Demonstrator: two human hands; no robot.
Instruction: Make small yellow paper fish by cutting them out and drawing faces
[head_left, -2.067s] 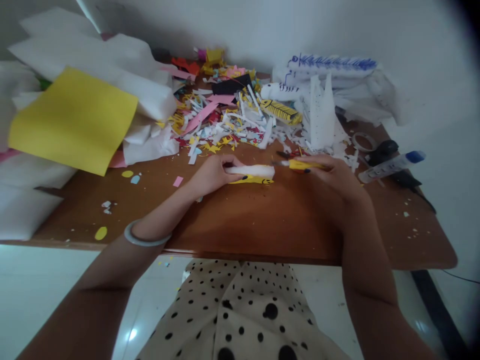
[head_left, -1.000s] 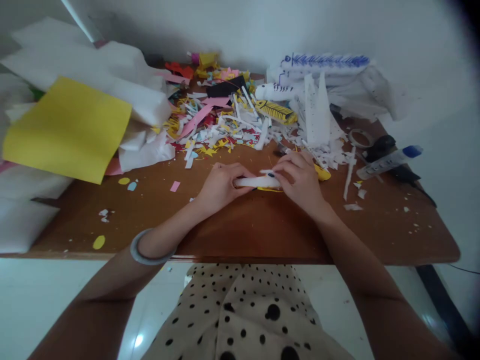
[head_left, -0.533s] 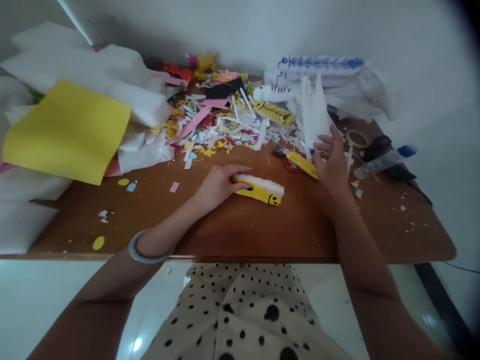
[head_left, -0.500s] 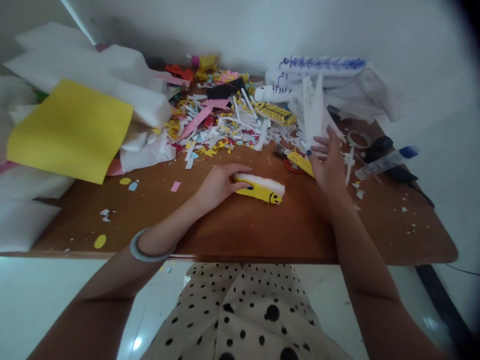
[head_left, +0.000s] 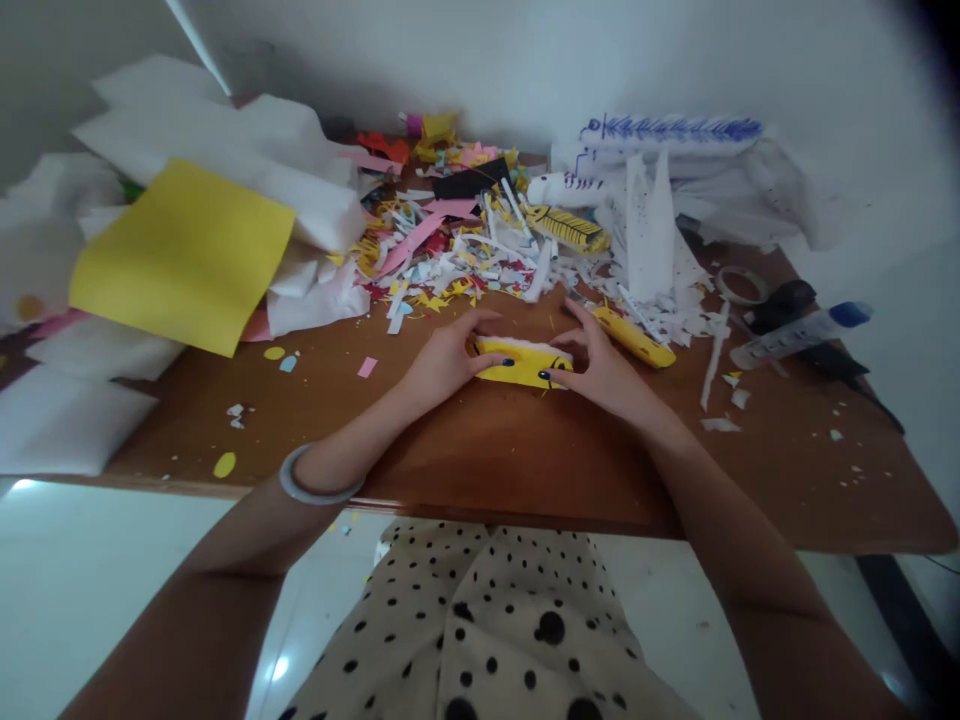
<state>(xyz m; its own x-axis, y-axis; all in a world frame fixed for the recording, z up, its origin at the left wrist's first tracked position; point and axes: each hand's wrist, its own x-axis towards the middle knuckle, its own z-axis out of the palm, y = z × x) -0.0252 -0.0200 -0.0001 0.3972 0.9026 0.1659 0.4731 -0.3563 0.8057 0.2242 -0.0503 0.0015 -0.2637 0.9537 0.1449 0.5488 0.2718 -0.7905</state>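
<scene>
Back from the scrap pile, right hand (head_left: 604, 372) joins left hand (head_left: 444, 358), both pinching the yellow foam piece (head_left: 523, 362) on the counter (head_left: 480, 450).

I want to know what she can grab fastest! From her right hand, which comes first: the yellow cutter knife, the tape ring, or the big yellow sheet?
Measured from the right hand:
1. Yellow cutter knife, just beside it to the right.
2. Tape ring, farther right, toward the wall.
3. Big yellow sheet, far across on the left.

One yellow sheet (head_left: 184, 255); one marker (head_left: 802, 333); one tape ring (head_left: 740, 285).
</scene>
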